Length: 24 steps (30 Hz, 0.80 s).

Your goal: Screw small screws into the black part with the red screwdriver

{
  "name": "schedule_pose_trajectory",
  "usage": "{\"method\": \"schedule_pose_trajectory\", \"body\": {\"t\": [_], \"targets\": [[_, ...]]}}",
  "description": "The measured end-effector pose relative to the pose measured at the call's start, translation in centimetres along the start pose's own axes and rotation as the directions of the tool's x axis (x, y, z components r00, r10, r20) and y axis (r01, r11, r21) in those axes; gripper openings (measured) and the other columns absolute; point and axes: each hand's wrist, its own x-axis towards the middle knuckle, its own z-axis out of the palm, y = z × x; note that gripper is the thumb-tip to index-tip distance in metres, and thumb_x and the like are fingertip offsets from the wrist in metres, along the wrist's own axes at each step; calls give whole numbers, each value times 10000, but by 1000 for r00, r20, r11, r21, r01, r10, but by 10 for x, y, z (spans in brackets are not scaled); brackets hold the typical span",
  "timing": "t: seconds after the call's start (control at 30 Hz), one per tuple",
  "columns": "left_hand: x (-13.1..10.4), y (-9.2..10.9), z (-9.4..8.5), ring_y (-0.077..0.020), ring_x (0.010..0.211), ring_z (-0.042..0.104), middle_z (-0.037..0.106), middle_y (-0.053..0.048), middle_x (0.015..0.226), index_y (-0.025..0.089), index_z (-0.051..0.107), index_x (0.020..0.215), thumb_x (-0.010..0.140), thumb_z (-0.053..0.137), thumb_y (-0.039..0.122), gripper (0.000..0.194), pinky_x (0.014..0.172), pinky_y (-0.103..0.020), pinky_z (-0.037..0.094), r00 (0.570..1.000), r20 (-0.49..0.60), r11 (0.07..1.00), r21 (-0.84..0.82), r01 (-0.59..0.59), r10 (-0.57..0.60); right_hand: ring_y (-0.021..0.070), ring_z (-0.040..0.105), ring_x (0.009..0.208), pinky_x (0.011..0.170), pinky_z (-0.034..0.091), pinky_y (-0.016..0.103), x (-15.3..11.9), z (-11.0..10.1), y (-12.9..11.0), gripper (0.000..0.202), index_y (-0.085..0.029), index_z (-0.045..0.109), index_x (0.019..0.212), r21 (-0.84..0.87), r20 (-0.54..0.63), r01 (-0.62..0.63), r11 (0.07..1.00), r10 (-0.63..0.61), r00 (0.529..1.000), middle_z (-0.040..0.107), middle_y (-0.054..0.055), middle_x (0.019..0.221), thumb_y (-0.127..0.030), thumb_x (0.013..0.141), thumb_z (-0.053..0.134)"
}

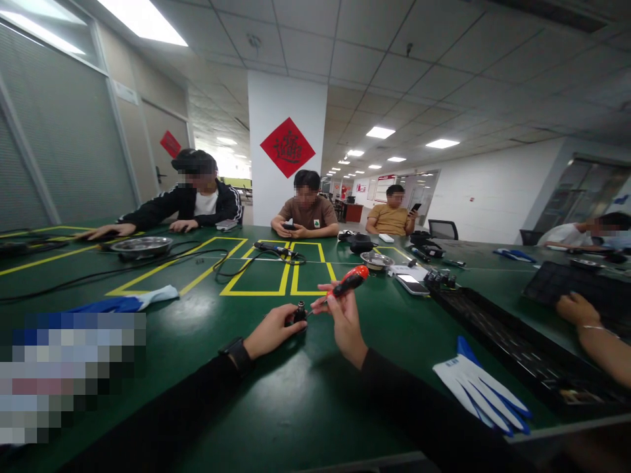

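- The small dark part with a metal top (301, 307) sits upright at my left hand (276, 328), pinched between thumb and fingers, low over the desk (296, 410); I can't tell whether its base touches
- My right hand (345, 322), just beside it, grips the red-and-black screwdriver (351, 281), its handle slanting up and away, its thin shaft pointing at the part
- Whether the tip is seated in the part or only near it, I can't make out
- If the tip isn't seated and I push, it could skid off and jab my left thumb or fingertips, since they sit so close
- A loose pinch might let the part twist or tip over under a turning force
- With the shaft angled like this, I'd judge a slip or a chewed-up edge possible
- Right of my right hand lie white-and-blue gloves (476, 384), and past them a long black tray (497, 355)
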Motion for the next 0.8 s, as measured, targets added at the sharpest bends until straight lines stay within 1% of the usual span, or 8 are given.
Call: {"method": "schedule_pose_trajectory", "body": {"t": [0.13, 0.2, 0.37, 0.43, 0.5, 0.63, 0.7, 0.8], "targets": [[0, -1, 0, -162, 700, 514, 600, -29, 811, 146, 608, 928, 788, 522, 431, 329, 643, -253, 395, 1000, -4, 1000, 0, 12, -12, 137, 626, 618, 592, 548, 298, 3, 0, 2, 151, -193, 472, 871, -83, 17, -17, 996, 18, 1000, 627, 14, 799, -264, 798, 585], [0, -1, -1, -162, 702, 515, 599, -29, 811, 145, 607, 928, 788, 521, 428, 327, 644, -253, 395, 1000, -7, 1000, -4, 14, -14, 137, 627, 608, 600, 548, 301, 1, 0, 2, 191, -207, 444, 877, -55, 24, -14, 998, 15, 1000, 612, -17, 735, -255, 784, 604], [0, 2, -2, -160, 692, 513, 596, -26, 797, 144, 607, 909, 786, 522, 417, 312, 643, -254, 394, 1000, -6, 1000, -8, 17, -17, 145, 637, 757, 709, 549, 352, -3, 1, 0, 325, -233, 355, 1157, 21, 71, 3, 1000, -4, 997, 605, 38, 996, -268, 856, 473], [-1, 3, -2, -159, 688, 509, 592, -23, 787, 148, 606, 906, 787, 521, 416, 306, 640, -253, 391, 1000, -4, 1000, 5, 18, -18, 147, 634, 781, 716, 549, 353, -3, 2, 0, 316, -228, 366, 1164, 2, 63, 2, 1000, -2, 998, 585, 63, 1083, -273, 865, 456], [-1, 4, -2, -160, 686, 505, 585, -22, 775, 149, 606, 894, 788, 518, 421, 305, 635, -251, 388, 1000, -8, 1000, 20, 16, -16, 147, 634, 770, 701, 552, 337, 0, 2, 1, 257, -211, 421, 1089, -28, 56, -3, 1000, 4, 998, 598, 62, 1058, -273, 850, 494], [-2, 3, -1, -163, 687, 504, 584, -24, 773, 150, 607, 880, 787, 519, 436, 313, 629, -251, 384, 1000, -6, 999, 36, 9, -9, 143, 625, 668, 644, 550, 311, 2, 0, 6, 156, -188, 479, 887, -70, 44, -19, 997, 22, 999, 623, 14, 799, -268, 799, 581], [-2, 3, -1, -162, 688, 505, 586, -24, 775, 151, 606, 879, 790, 515, 437, 313, 630, -250, 383, 1000, -3, 999, 38, 10, -10, 141, 622, 647, 643, 549, 319, 1, -1, 7, 185, -201, 461, 929, -45, 37, -14, 999, 15, 999, 614, -8, 755, -270, 803, 576], [-1, 2, -1, -159, 688, 502, 586, -23, 778, 148, 604, 892, 795, 508, 436, 319, 631, -247, 381, 1000, 5, 999, 32, 13, -13, 152, 634, 727, 693, 547, 358, -2, -2, 4, 282, -220, 393, 1120, 11, 60, -8, 1000, 7, 998, 627, 20, 887, -279, 858, 481]]}}
